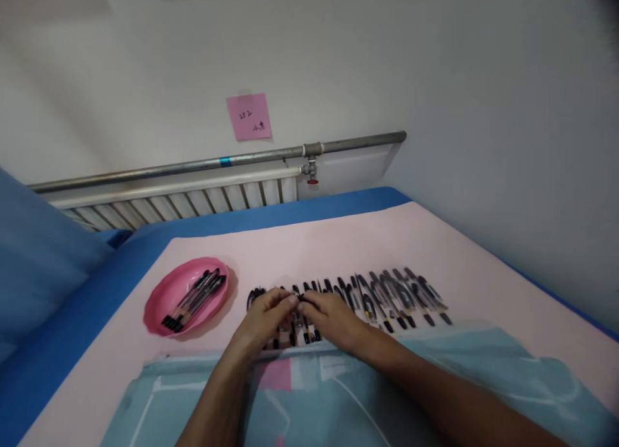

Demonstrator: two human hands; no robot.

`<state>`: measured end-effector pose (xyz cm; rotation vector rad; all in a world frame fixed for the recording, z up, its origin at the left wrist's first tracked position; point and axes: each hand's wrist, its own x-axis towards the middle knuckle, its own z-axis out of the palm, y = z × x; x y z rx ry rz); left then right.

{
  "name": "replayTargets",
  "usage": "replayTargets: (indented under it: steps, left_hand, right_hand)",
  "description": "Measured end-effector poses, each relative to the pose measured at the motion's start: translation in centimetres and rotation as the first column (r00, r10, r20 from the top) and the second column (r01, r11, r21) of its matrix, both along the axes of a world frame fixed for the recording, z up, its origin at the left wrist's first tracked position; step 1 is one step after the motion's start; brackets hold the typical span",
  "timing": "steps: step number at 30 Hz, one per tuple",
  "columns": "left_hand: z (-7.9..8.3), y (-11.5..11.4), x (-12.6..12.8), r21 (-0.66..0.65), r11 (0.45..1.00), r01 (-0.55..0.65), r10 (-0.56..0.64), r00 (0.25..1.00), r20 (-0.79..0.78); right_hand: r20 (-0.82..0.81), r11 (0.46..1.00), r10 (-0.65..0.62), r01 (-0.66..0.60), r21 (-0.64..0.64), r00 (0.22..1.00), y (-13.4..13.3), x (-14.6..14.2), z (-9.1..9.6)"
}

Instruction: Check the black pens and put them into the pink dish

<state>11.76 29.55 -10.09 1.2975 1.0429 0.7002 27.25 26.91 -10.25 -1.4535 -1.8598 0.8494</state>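
Teal cloth (184, 395) lies nearest. Left hand (267, 315) and right hand (333, 315) meet at a small dark part (302, 297), apparently pinched between their fingertips. Pens (366, 304) lie beneath and mostly rightward, long axes pointing away, rightmost far ends slanting left; right hand nearer.

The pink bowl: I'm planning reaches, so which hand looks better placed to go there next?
Probably the left hand: it is nearer the pink bowl, which sits on that side. The right hand is farther off, with the left between.
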Motion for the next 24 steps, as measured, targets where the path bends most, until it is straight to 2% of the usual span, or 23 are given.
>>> replayTargets:
  steps: [3, 7, 9, 10, 12, 13, 15, 17, 19, 21, 24]
  left_hand:
    - [-0.3, -0.2, 0.6, -0.011, 0.999, 0.03, -0.03, 0.999, 0.015]
    - [0.2, -0.2, 0.4, 0.04, 0.999, 0.017, -0.019, 0.999, 0.046]
    - [0.6, 0.5, -0.8, 0.083, 0.993, -0.087, 0.084, 0.996, 0.037]
    - [0.8, 1.0, -1.8, 0.11, 0.978, -0.18, 0.177, 0.984, 0.031]
    - [1.0, 2.0, -3.9, 0.167, 0.904, -0.394, 0.394, 0.918, 0.035]
    - [1.0, 2.5, -4.9, 0.171, 0.875, -0.453, 0.456, 0.89, 0.02]
    - [0.8, 3.1, -6.5, 0.158, 0.89, -0.427, 0.446, 0.888, -0.113]
    - [0.5, 3.3, -7.1, 0.153, 0.93, -0.335, 0.367, 0.869, -0.332]
    - [0.0, 3.3, -7.0, 0.206, 0.949, -0.24, 0.315, 0.771, -0.553]
    - [-0.3, 3.3, -6.6, 0.285, 0.951, -0.119, 0.294, 0.631, -0.718]
    - [-0.7, 3.6, -6.0, 0.336, 0.942, 0.015, 0.286, 0.489, -0.824]
  right_hand:
    - [-0.091, 0.99, -0.133, 0.129, -0.054, 0.987, 0.1, 0.0, 0.8]
    - [-0.156, 0.993, -0.085, 0.07, -0.1, 0.984, -0.1, 0.0, 1.3]
    - [-0.169, 0.993, -0.083, 0.068, -0.093, 0.982, -0.1, 0.1, 1.2]
    - [-0.182, 0.993, -0.093, 0.077, -0.094, 0.979, 0.0, 0.2, 1.1]
    - [-0.209, 0.989, -0.122, 0.102, -0.105, 0.97, 0.1, 0.4, 1.0]
    - [-0.219, 0.987, -0.133, 0.11, -0.113, 0.967, 0.2, 0.5, 0.9]
    - [-0.227, 0.987, -0.131, 0.105, -0.122, 0.965, 0.3, 0.6, 0.9]
    - [-0.221, 0.99, -0.109, 0.086, -0.112, 0.969, 0.2, 0.6, 1.0]
    - [-0.209, 0.994, -0.079, 0.062, -0.085, 0.975, 0.0, 0.4, 1.3]
    - [-0.199, 0.997, -0.054, 0.044, -0.058, 0.978, -0.2, 0.3, 1.5]
    - [-0.18, 0.999, -0.04, 0.035, -0.032, 0.983, -0.2, 0.3, 1.6]
